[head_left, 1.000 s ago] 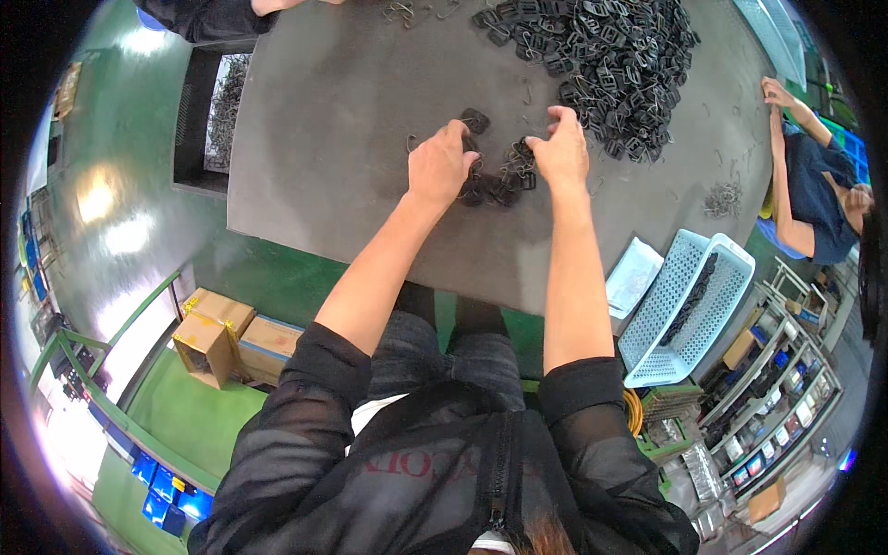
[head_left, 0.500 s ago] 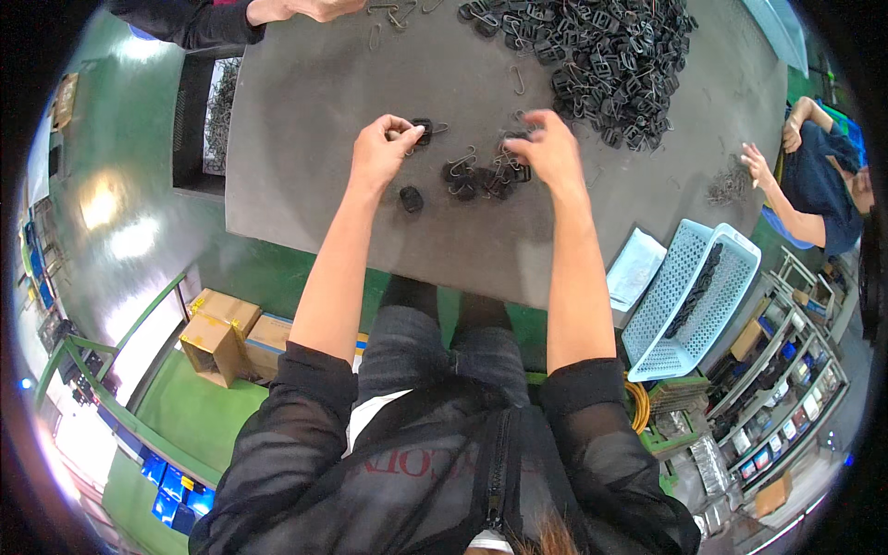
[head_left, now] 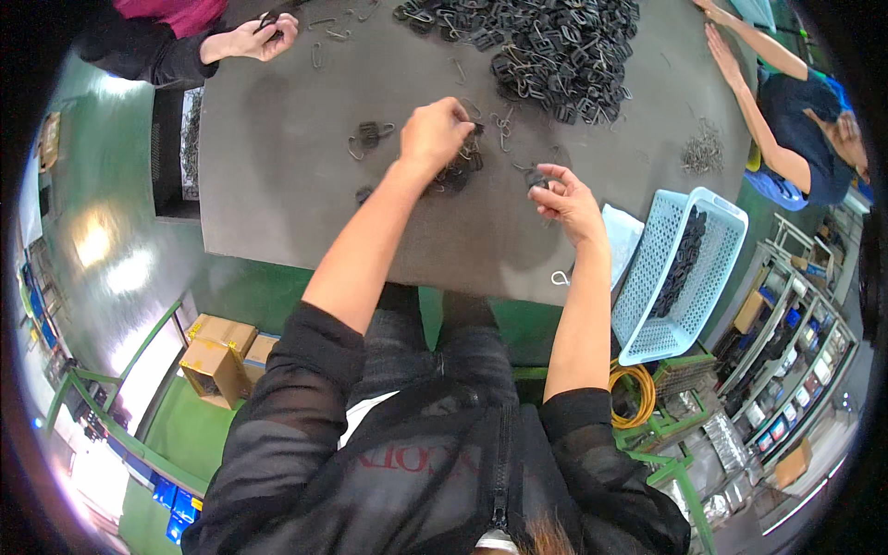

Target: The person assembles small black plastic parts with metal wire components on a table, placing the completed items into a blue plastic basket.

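Observation:
My left hand [head_left: 437, 137] is closed over a small cluster of black plastic buckles with wire hooks [head_left: 453, 173], its fingertips pinching a black buckle [head_left: 477, 130] at the far side. To the right, my right hand [head_left: 571, 205] pinches another black buckle [head_left: 536, 179] between thumb and fingers, a thin wire hook showing beside it. A buckle with a metal hook [head_left: 371, 135] lies left of my left hand, and a smaller black piece [head_left: 363, 195] sits partly behind my forearm. Loose wire hooks [head_left: 504, 130] lie between my hands on the far side.
A big heap of black buckles [head_left: 564, 60] covers the far table [head_left: 277, 208]. A light-blue basket [head_left: 638, 324] holding black pieces stands at right, with a pile of small metal parts [head_left: 703, 148] beyond it. Co-workers' hands [head_left: 254, 40] [head_left: 724, 57] are at far left and far right.
My left hand has let go of the hooked buckle at left and moved right to the cluster. My right hand has drawn away from the cluster, rightward and nearer, with a buckle. The view has shifted.

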Action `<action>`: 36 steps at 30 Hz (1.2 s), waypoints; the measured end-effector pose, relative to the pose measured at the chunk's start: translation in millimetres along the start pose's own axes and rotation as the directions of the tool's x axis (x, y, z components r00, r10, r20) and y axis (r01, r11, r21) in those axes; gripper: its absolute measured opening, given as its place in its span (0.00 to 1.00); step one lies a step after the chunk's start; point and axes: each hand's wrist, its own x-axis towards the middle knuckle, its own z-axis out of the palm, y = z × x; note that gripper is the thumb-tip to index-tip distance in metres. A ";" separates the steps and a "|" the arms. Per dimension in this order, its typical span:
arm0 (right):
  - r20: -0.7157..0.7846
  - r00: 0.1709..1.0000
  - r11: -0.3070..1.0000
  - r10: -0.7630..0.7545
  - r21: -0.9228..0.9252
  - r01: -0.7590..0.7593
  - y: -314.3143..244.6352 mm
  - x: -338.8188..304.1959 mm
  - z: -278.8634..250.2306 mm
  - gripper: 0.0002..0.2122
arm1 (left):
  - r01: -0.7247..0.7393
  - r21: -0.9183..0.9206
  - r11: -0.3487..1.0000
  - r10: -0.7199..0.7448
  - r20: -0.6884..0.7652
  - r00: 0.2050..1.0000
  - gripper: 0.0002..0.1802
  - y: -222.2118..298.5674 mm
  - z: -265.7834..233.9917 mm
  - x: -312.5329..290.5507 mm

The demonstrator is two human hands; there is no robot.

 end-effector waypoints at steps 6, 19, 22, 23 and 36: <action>0.229 0.964 0.933 -0.132 0.358 0.043 6.9 -19.4 -5.0 0.16 | 0.285 -0.895 0.343 0.104 0.338 0.936 0.08 -38.4 -66.3 -35.2; 0.567 0.773 0.933 -0.285 0.350 0.086 -25.1 -2.1 48.0 0.08 | 0.162 -0.041 0.986 -0.163 -0.444 0.881 0.17 -80.3 -69.4 -56.3; 0.506 0.813 0.885 -0.288 0.466 0.024 -34.4 -19.3 51.6 0.08 | 0.180 0.224 0.958 -0.044 -0.503 0.863 0.19 -75.0 -56.1 -46.2; 0.458 0.859 0.904 -0.230 0.427 0.015 -25.6 -10.1 52.7 0.08 | 0.184 0.320 0.929 0.008 -0.515 0.857 0.18 -74.5 -53.6 -43.7; -0.109 0.967 0.973 -0.232 -0.051 0.227 -14.6 20.9 66.4 0.11 | 0.212 -0.920 0.328 0.057 0.244 0.968 0.10 -62.9 -97.3 -65.7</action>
